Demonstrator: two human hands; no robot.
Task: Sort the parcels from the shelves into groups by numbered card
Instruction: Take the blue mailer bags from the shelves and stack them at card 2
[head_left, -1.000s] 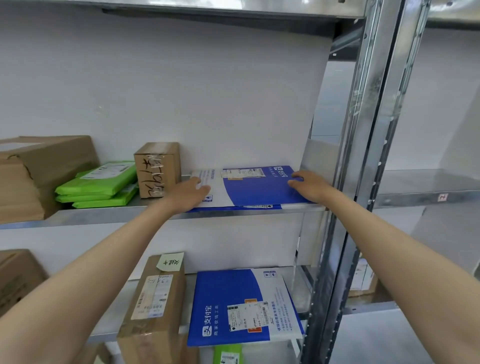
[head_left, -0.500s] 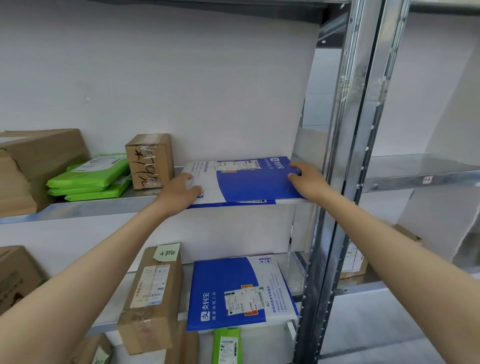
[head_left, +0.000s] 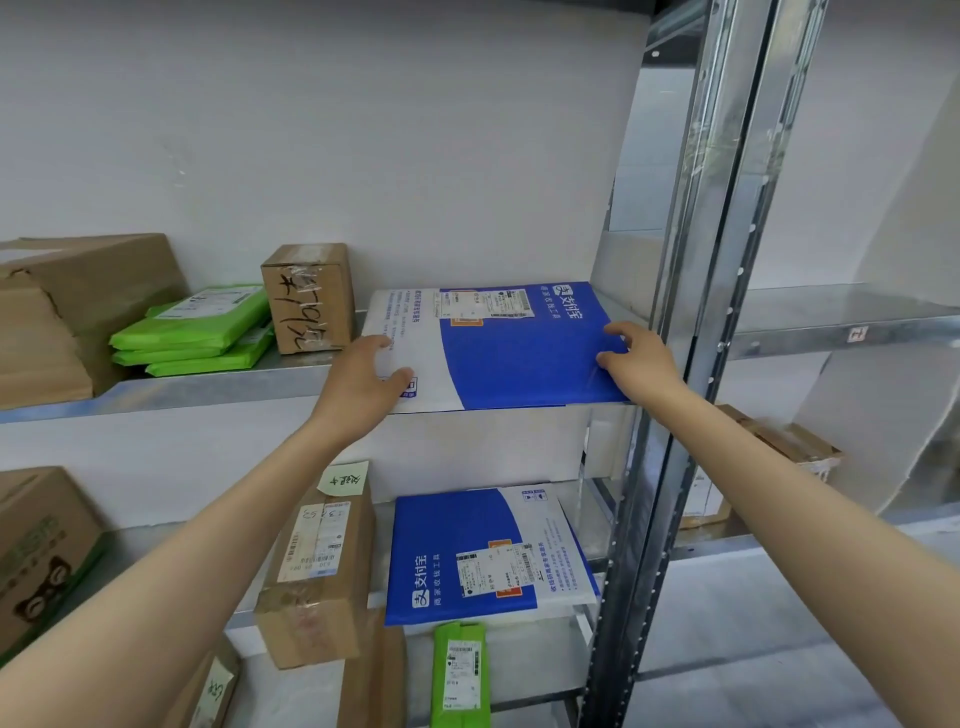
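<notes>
On the upper shelf (head_left: 218, 387), at the far left, a large cardboard box (head_left: 88, 296) is sitting against the wall. Just beside it a stack of green mailers (head_left: 197, 332) is lying flat. To their right a small cardboard box (head_left: 311, 299) with handwriting on its face is standing upright.

Next along, the blue-and-white parcel (head_left: 498, 353) is lying flat at the right end of this shelf, label side up. Its front edge is reaching out over the shelf lip. The left hand (head_left: 363, 384) is gripping the parcel's white left end, its thumb bending over the top near the front corner. The right hand (head_left: 639, 364) is holding the blue right end, its fingers curling and spreading with their tips pressing on the top surface. Whether any fingers are reaching underneath cannot be told.

On the lower shelf (head_left: 582, 514), a printed carton (head_left: 41, 551) is showing at the left edge. A tall cardboard box (head_left: 322, 571) is carrying a yellow sticky note (head_left: 344, 478) on top. A second blue-and-white parcel (head_left: 483, 545) is lying just to its right, and a green mailer (head_left: 461, 675) is standing below that.

The metal upright (head_left: 696, 291) is rising just right of the right hand. Past it, another cardboard box (head_left: 784, 444) is sitting in the neighbouring bay.
</notes>
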